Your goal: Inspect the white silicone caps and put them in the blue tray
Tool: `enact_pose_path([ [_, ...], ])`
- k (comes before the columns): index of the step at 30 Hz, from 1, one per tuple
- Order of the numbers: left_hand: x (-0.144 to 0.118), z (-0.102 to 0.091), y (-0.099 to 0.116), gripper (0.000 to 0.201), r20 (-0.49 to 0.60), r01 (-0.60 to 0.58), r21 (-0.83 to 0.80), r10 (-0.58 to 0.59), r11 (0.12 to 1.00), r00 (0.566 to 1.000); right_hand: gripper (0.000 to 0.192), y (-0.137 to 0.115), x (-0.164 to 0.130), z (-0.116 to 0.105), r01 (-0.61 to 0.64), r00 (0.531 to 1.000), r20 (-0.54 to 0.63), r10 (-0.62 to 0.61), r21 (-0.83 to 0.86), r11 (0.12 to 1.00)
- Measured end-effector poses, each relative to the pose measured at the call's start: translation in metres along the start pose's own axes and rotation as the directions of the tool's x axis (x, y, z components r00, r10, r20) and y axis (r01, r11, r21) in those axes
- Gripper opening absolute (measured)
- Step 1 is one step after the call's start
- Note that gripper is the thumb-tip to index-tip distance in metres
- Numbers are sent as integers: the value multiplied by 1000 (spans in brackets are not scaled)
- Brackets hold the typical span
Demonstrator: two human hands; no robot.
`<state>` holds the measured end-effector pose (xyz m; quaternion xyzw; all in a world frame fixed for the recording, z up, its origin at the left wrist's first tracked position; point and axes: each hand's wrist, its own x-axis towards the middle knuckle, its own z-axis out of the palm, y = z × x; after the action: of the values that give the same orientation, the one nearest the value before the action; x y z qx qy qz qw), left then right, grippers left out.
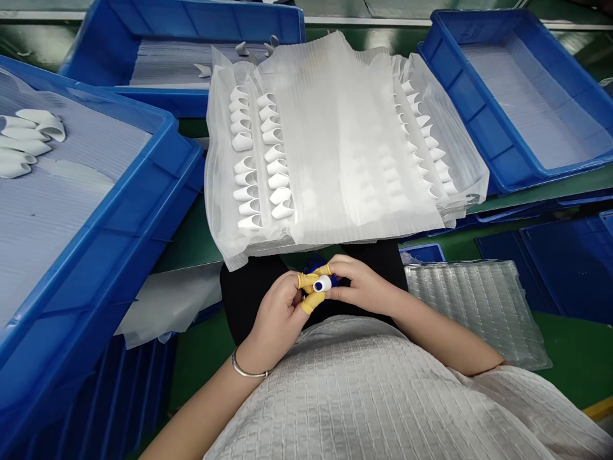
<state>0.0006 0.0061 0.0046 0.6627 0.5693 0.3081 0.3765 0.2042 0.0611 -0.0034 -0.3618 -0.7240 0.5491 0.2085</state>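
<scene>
Above my lap, a small white tubular piece with a dark blue opening is pinched between both hands. My left hand, with yellow finger cots on its fingertips, closes on it from the left. From the right, my right hand grips the same piece, with a yellow cot on at least one finger. Just beyond my hands lies a translucent tray with rows of white, slant-cut tubular pieces. A thin translucent sheet covers its middle rows.
A blue bin at the left holds several loose white pieces. Another blue bin at the back contains a few small pieces. A third blue bin stands back right. Clear plastic trays lie lower right.
</scene>
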Motion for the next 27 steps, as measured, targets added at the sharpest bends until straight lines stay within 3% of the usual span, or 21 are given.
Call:
enact_pose_path([
  [5,-2,-3,-1,19,56,-243,162,237,956,970,35,-5,-2,-10,-200,972,185,142,349,916],
  [9,-5,-12,3,13,75,-482,254,480,838,874,27,-36,-3,-25,-303,949,178,261,281,910],
  [11,-4,-18,3,10,20,-519,228,529,824,848,22,-65,0,-37,-321,936,228,270,228,919],
  [14,-2,-26,0,19,-115,-392,53,396,918,911,18,-111,19,-61,-248,949,238,207,160,955],
  [17,-1,-26,-9,22,-145,-154,-169,130,973,981,11,-137,73,-89,-67,998,4,67,5,998],
  [19,-2,-23,-17,18,-89,-21,-255,-1,967,996,9,-136,125,-108,15,985,-167,-36,-126,992],
  [21,-4,-21,-26,16,-14,69,-290,-76,955,997,11,-124,181,-124,35,960,-262,-103,-251,967],
  [24,-8,-23,-38,20,56,142,-320,-131,937,990,14,-104,252,-139,-64,924,-364,-113,-440,896],
  [27,-11,-27,-46,23,8,212,-361,-225,908,974,14,-91,300,-142,-137,897,-424,-127,-538,832],
])
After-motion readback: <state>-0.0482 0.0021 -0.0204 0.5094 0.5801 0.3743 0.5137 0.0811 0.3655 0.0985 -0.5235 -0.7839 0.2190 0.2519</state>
